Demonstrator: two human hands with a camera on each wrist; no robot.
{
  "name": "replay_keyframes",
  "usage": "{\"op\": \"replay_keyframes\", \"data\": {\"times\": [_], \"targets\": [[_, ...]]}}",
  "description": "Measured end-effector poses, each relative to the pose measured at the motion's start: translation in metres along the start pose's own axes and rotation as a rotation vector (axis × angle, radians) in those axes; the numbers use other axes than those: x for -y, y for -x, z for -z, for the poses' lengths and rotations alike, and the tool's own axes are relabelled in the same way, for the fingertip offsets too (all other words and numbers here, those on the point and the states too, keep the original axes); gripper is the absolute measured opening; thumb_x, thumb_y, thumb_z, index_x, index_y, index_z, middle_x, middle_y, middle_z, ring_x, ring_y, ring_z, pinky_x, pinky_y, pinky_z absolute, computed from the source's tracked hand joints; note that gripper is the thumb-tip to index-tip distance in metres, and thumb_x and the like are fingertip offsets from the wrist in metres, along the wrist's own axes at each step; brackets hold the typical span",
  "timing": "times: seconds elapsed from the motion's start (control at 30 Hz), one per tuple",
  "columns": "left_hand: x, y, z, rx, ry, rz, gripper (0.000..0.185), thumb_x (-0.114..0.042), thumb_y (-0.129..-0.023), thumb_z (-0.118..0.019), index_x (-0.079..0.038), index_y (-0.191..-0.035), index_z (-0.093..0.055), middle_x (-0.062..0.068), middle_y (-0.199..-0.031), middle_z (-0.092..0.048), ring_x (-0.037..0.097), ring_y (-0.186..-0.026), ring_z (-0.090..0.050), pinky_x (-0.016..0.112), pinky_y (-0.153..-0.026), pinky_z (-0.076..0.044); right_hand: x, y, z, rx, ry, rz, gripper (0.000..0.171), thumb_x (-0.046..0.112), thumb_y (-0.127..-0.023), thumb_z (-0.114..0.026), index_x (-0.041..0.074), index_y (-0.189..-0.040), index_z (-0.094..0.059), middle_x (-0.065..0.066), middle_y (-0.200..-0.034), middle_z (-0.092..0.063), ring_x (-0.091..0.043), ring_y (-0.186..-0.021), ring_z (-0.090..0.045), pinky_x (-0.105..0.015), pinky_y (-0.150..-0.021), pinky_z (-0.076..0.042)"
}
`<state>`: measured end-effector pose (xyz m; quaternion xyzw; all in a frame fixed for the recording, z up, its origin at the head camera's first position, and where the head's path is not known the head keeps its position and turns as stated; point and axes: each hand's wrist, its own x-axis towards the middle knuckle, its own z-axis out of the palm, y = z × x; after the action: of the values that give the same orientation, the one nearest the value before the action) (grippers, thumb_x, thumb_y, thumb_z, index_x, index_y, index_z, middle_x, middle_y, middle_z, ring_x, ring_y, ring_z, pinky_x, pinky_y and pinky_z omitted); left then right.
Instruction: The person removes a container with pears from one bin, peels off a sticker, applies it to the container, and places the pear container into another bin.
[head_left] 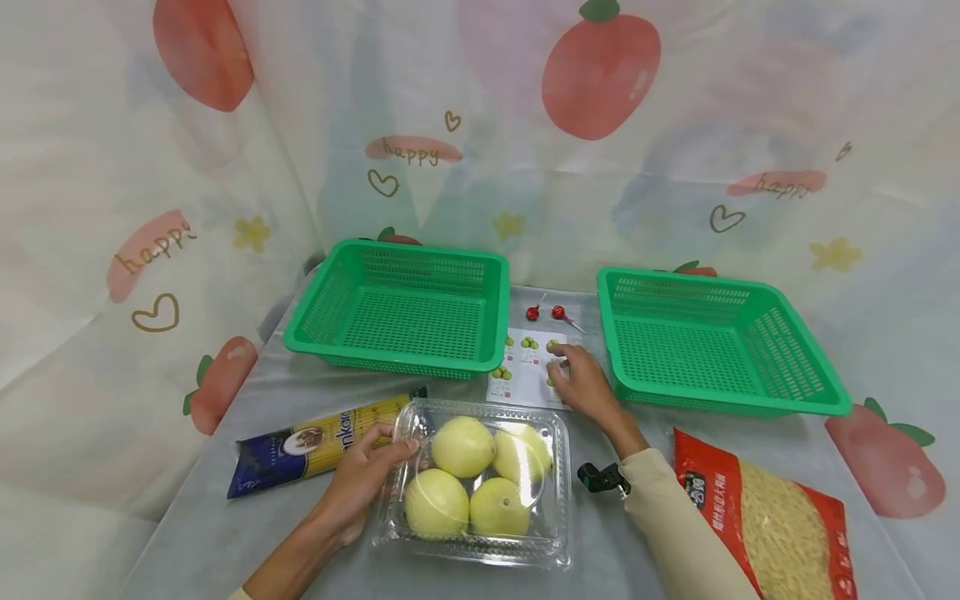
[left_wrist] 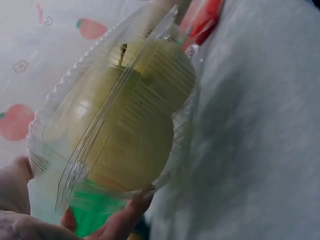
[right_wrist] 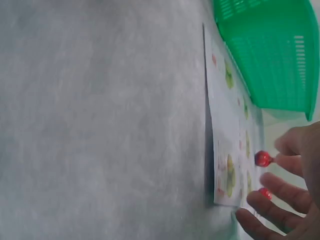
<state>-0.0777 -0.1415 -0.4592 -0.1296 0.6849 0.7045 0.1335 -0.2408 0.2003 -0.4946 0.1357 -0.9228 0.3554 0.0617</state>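
Observation:
My left hand [head_left: 358,482] grips the left edge of a clear plastic clamshell box [head_left: 562,492] that holds several round yellow-green pears [head_left: 437,504]. In the left wrist view the box [left_wrist: 102,117] is tilted, its lid seam facing the camera, with fingers [left_wrist: 127,217] curled under one end. Over a white sheet of printed fruit stickers [head_left: 532,383] hovers my right hand [head_left: 588,385], holding nothing. The right wrist view shows this hand [right_wrist: 285,200] with spread, loosely bent fingers beside the sheet [right_wrist: 222,117]; whether it touches the paper is unclear.
Two green baskets stand at the back, one left [head_left: 412,367] and one right [head_left: 720,404]. Two red-wrapped lollipops [head_left: 533,313] lie between them. A spaghetti pack [head_left: 315,442] is at left, a red bag of pasta [head_left: 780,525] at right. Patterned curtains enclose the table.

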Motion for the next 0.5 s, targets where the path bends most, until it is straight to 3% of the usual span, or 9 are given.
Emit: {"op": "replay_keyframes", "data": {"times": [0.2, 0.33, 0.5], "targets": [[0.022, -0.001, -0.015, 0.036, 0.022, 0.011, 0.041, -0.025, -0.097, -0.075, -0.005, -0.126, -0.053, 0.013, -0.118, -0.077, 0.022, -0.091, -0.066, 0.032, -0.068, -0.053, -0.007, 0.002, 0.002, 0.058, 0.110, -0.016, 0.035, 0.007, -0.097, -0.069, -0.009, -0.129, -0.068, -0.026, -0.114, -0.067, -0.036, -0.098, -0.061, -0.052, -0.087, -0.052], [0.029, -0.002, -0.020, 0.040, 0.001, 0.007, 0.038, -0.026, -0.098, -0.073, -0.006, -0.121, -0.052, 0.013, -0.119, -0.076, 0.022, -0.091, -0.065, 0.031, -0.067, -0.053, -0.009, 0.003, 0.002, 0.098, 0.149, 0.009, 0.037, 0.007, -0.093, -0.073, -0.010, -0.126, -0.069, -0.025, -0.111, -0.067, -0.039, -0.104, -0.061, -0.055, -0.094, -0.051], [0.027, -0.005, -0.018, 0.047, -0.174, -0.059, 0.039, -0.037, -0.099, -0.074, -0.008, -0.117, -0.053, 0.014, -0.125, -0.072, 0.025, -0.104, -0.069, 0.036, -0.078, -0.054, -0.009, 0.003, 0.002, 0.157, 0.194, 0.005, 0.042, 0.011, -0.092, -0.077, -0.011, -0.127, -0.068, -0.024, -0.118, -0.064, -0.043, -0.113, -0.058, -0.057, -0.100, -0.048]]}}
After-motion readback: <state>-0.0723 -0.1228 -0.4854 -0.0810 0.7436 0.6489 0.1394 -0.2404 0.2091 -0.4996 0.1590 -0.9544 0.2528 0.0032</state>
